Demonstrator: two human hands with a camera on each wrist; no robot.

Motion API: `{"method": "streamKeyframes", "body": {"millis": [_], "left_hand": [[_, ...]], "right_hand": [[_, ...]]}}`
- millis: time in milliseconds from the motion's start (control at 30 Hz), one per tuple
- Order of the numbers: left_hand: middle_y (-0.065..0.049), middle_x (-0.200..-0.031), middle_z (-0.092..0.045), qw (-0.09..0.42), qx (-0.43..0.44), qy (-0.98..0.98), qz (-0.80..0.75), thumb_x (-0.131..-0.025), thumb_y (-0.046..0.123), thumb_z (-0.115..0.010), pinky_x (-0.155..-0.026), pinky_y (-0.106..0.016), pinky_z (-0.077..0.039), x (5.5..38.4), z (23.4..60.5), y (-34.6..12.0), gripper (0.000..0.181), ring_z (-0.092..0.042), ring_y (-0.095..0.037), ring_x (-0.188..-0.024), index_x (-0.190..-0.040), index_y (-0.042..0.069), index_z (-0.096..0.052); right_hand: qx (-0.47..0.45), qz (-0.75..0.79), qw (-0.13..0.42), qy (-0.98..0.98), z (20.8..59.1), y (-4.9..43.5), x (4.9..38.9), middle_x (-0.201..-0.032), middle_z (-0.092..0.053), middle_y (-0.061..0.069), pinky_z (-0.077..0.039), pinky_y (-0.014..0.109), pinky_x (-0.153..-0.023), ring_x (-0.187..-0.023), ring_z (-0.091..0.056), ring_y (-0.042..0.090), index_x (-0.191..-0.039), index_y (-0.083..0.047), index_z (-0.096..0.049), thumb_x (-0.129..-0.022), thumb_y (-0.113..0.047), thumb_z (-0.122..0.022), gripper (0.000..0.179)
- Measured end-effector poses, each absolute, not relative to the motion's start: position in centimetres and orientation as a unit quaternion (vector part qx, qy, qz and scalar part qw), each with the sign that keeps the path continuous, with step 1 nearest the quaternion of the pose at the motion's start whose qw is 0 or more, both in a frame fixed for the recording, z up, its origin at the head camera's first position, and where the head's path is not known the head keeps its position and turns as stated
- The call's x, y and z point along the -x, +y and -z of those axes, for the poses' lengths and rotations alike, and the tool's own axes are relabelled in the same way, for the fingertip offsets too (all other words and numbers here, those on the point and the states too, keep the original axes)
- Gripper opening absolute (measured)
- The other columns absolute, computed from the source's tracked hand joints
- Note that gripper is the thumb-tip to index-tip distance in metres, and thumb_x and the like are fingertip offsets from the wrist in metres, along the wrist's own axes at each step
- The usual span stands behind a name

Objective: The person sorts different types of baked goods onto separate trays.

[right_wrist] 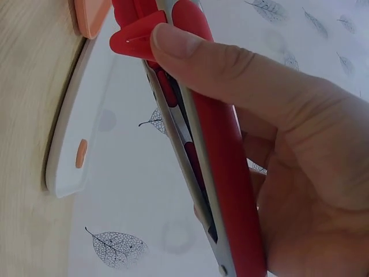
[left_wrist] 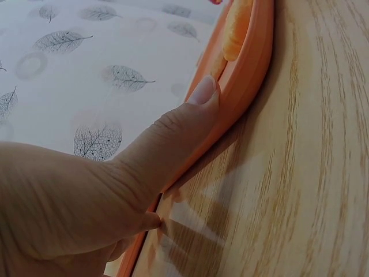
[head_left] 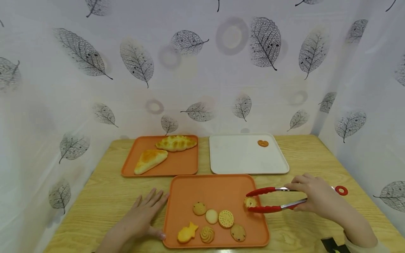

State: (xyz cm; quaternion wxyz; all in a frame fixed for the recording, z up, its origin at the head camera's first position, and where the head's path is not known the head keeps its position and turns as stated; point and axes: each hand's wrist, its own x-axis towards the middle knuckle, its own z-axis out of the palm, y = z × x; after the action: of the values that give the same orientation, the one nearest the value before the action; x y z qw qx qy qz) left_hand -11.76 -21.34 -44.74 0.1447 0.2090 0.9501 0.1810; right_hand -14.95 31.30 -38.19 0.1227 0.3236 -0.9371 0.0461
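In the head view my right hand [head_left: 319,196] holds red-and-metal tongs [head_left: 267,190], fingers and thumb on their two arms. The red tips sit on either side of a round cookie with a pale centre [head_left: 250,202], near the right edge of the front orange tray [head_left: 215,189]. The right wrist view shows the thumb along the tongs [right_wrist: 222,156]. My left hand [head_left: 139,218] lies at that tray's left side with fingers spread; in the left wrist view its thumb touches the tray rim [left_wrist: 253,81]. A fish-shaped cookie [head_left: 187,233] and several round cookies [head_left: 226,219] lie on the tray.
Behind, a second orange tray [head_left: 128,170] bears a triangular pastry [head_left: 150,161] and a long braided bread [head_left: 176,143]. Beside it, a white tray [head_left: 237,154] holds a small pretzel cookie [head_left: 263,143]. A leaf-patterned curtain [head_left: 202,77] surrounds the wooden table [head_left: 91,200].
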Motion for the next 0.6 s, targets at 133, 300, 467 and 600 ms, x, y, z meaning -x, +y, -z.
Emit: {"method": "streamKeyframes", "body": {"millis": [133,300,467,600], "left_hand": [[-0.019,-0.161,-0.021,0.146,-0.209,0.949,-0.184,-0.059,0.075,-0.066,-0.110,-0.076,-0.008,11.7,44.7,-21.3,0.122,-0.010,-0.044,-0.150,-0.156,0.014,-0.023],[-0.020,-0.161,-0.021,0.142,-0.210,0.950,-0.184,-0.059,0.075,-0.066,-0.109,-0.077,-0.008,11.6,44.7,-21.3,0.122,-0.011,-0.044,-0.150,-0.156,0.013,-0.024],[-0.019,-0.161,-0.022,0.140,-0.212,0.950,-0.182,-0.059,0.076,-0.065,-0.110,-0.076,-0.009,11.7,44.8,-21.4,0.122,-0.010,-0.044,-0.150,-0.156,0.014,-0.024],[-0.019,-0.161,-0.021,0.142,-0.212,0.949,-0.184,-0.059,0.076,-0.066,-0.110,-0.076,-0.009,11.7,44.7,-21.4,0.122,-0.010,-0.044,-0.150,-0.156,0.014,-0.023]], "right_hand": [[-0.329,-0.053,0.141,-0.932,38.0,31.7,15.8,-0.085,-0.058,-0.016,-0.036,0.023,-0.057,-0.073,-0.048,0.002,-0.098,-0.020,-0.075,-0.046,-0.035,-0.094,0.057],[-0.323,-0.061,0.164,-0.930,37.5,32.3,16.7,-0.085,-0.060,-0.013,-0.039,0.024,-0.057,-0.073,-0.050,0.006,-0.098,-0.016,-0.076,-0.046,-0.032,-0.094,0.058],[-0.313,-0.063,0.180,-0.930,37.0,33.0,17.7,-0.087,-0.063,-0.009,-0.042,0.025,-0.057,-0.073,-0.052,0.010,-0.100,-0.013,-0.075,-0.047,-0.030,-0.093,0.058],[-0.292,-0.060,0.180,-0.937,36.6,33.7,18.4,-0.088,-0.064,-0.005,-0.043,0.026,-0.057,-0.075,-0.055,0.016,-0.103,-0.010,-0.075,-0.050,-0.029,-0.093,0.059]]}}
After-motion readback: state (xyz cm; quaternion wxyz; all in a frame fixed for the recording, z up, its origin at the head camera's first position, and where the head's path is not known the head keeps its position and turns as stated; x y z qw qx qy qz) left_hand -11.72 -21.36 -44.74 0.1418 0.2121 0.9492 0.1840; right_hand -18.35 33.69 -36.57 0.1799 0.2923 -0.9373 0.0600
